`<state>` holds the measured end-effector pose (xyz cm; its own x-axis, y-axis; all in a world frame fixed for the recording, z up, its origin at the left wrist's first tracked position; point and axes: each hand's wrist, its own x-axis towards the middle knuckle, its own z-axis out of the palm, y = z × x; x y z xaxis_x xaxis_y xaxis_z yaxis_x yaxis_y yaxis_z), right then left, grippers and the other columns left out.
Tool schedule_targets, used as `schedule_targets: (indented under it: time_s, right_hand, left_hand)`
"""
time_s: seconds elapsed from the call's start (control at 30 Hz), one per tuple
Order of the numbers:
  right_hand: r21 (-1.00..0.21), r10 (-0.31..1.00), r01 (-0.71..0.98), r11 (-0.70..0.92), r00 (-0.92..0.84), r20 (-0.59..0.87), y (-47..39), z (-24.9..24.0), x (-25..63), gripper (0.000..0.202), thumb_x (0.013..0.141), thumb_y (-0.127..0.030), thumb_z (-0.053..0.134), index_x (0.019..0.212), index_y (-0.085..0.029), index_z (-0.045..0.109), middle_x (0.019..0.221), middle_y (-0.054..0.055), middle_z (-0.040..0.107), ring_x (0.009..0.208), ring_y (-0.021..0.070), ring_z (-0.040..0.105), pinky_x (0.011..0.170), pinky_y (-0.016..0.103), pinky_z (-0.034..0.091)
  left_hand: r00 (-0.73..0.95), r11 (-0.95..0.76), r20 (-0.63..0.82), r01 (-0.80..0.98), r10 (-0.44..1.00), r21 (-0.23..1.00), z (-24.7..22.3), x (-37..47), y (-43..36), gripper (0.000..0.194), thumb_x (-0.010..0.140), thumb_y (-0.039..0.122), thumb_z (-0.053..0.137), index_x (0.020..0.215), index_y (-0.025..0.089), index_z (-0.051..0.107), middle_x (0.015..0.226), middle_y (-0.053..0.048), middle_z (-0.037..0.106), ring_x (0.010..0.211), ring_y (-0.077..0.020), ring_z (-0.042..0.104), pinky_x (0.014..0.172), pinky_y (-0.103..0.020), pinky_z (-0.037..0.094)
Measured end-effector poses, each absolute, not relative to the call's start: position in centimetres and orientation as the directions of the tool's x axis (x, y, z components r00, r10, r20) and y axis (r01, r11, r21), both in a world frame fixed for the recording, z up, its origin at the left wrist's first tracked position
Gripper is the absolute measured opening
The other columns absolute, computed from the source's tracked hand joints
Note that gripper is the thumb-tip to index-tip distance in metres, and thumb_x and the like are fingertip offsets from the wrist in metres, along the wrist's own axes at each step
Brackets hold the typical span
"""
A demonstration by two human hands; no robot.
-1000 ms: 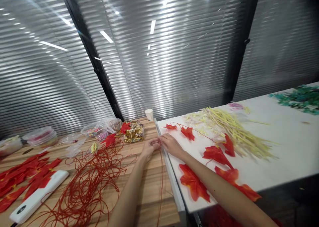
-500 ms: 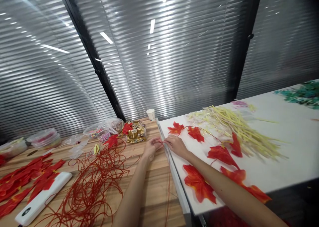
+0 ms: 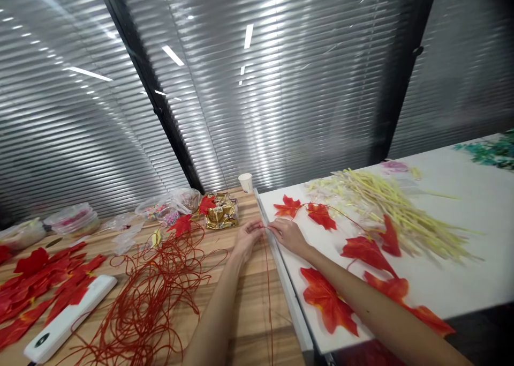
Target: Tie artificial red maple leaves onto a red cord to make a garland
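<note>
- Nearest, a red-orange fabric leaf (image 3: 328, 306) lies at the white surface's (image 3: 461, 269) front edge, under the right forearm; lifting that arm keeps it flat.
- The red wire strand (image 3: 268, 285) runs up the wooden surface (image 3: 244, 323) beside the seam.
- At the seam, the left hand (image 3: 248, 238) and right hand (image 3: 288, 235) meet, fingertips pinched on the strand's upper end; short, close pinches look best for control.
- The tangled red wire (image 3: 148, 296) crowds the left; bare wood between gives room.
- Farther right, yellow stems (image 3: 401, 216) lie well apart.
</note>
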<state>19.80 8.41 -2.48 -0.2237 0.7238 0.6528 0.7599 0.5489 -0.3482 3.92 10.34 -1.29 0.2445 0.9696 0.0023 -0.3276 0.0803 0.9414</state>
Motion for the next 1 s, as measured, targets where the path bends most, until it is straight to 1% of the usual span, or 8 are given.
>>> schedule_targets:
  time_s: [0.13, 0.23, 0.37, 0.6, 0.77, 0.9, 1.0]
  right_hand:
    - [-0.359, 0.719, 0.756, 0.548, -0.206, 0.663, 8.48, -2.61, 19.96, 0.021, 0.088, -0.022, 0.045, 0.082, -0.017, 0.065, 0.069, 0.003, 0.06, 0.066, 0.0144, 0.055, 0.061, 0.023, 0.038]
    - [-0.359, 0.717, 0.764, 0.536, -0.188, 0.671, 8.47, -2.54, 20.14, 0.022, 0.088, -0.022, 0.045, 0.081, -0.017, 0.065, 0.068, 0.003, 0.06, 0.067, 0.0143, 0.056, 0.062, 0.023, 0.038]
    - [-0.346, 0.709, 0.767, 0.54, -0.193, 0.678, 8.54, -2.46, 20.3, 0.022, 0.087, -0.02, 0.045, 0.08, -0.017, 0.065, 0.066, 0.003, 0.06, 0.065, 0.014, 0.055, 0.062, 0.023, 0.038]
    - [-0.357, 0.707, 0.745, 0.563, -0.21, 0.676, 8.65, -2.66, 20.18, 0.023, 0.087, -0.021, 0.044, 0.079, -0.017, 0.065, 0.068, 0.003, 0.061, 0.066, 0.0141, 0.055, 0.062, 0.023, 0.039]
    - [-0.36, 0.701, 0.715, 0.6, -0.252, 0.667, 8.34, -2.63, 19.78, 0.023, 0.088, -0.022, 0.044, 0.082, -0.018, 0.066, 0.074, 0.004, 0.064, 0.069, 0.0141, 0.057, 0.063, 0.023, 0.039]
    - [-0.347, 0.704, 0.709, 0.614, -0.292, 0.647, 8.15, -2.53, 19.6, 0.02, 0.089, -0.025, 0.045, 0.089, -0.019, 0.064, 0.077, 0.003, 0.065, 0.072, 0.0136, 0.056, 0.064, 0.022, 0.038]
    - [-0.318, 0.711, 0.729, 0.606, -0.317, 0.628, 8.18, -2.57, 19.63, 0.02, 0.089, -0.023, 0.044, 0.086, -0.018, 0.064, 0.076, 0.003, 0.063, 0.072, 0.0137, 0.056, 0.064, 0.022, 0.038]
  left_hand:
    - [0.262, 0.04, 0.045, -0.308, 0.964, 0.95, -1.31, 4.01, 10.32, 0.045, 0.047, 0.013, 0.08, 0.089, 0.012, 0.062, 0.083, -0.005, 0.065, 0.079, -0.0123, 0.059, 0.075, -0.024, 0.046]
    - [0.256, 0.014, 0.059, -0.275, 0.965, 0.961, -1.38, 4.08, 10.36, 0.043, 0.047, 0.014, 0.08, 0.087, 0.012, 0.063, 0.083, -0.005, 0.065, 0.081, -0.0121, 0.059, 0.077, -0.023, 0.046]
    - [0.256, -0.008, 0.074, -0.249, 0.964, 0.969, -1.44, 4.01, 10.51, 0.039, 0.048, 0.016, 0.08, 0.083, 0.013, 0.063, 0.081, -0.004, 0.064, 0.078, -0.011, 0.058, 0.073, -0.021, 0.046]
    - [0.209, 0.005, 0.057, -0.282, 0.976, 0.959, -1.39, 4.0, 10.66, 0.043, 0.043, 0.019, 0.081, 0.082, 0.012, 0.063, 0.077, -0.003, 0.063, 0.072, -0.0105, 0.057, 0.069, -0.021, 0.046]
    - [0.143, 0.026, 0.02, -0.315, 0.99, 0.949, -1.39, 4.07, 10.62, 0.041, 0.046, 0.026, 0.081, 0.079, 0.011, 0.062, 0.07, -0.002, 0.061, 0.062, -0.0087, 0.056, 0.062, -0.022, 0.046]
    - [0.154, -0.008, 0.054, -0.282, 0.987, 0.959, -1.36, 4.23, 10.46, 0.04, 0.048, 0.03, 0.08, 0.078, 0.011, 0.062, 0.072, -0.004, 0.062, 0.064, -0.0104, 0.057, 0.064, -0.023, 0.046]
    - [0.192, -0.04, 0.083, -0.218, 0.978, 0.975, -1.17, 4.52, 10.2, 0.041, 0.054, 0.033, 0.077, 0.085, 0.011, 0.062, 0.081, -0.006, 0.063, 0.071, -0.0123, 0.058, 0.066, -0.023, 0.047]
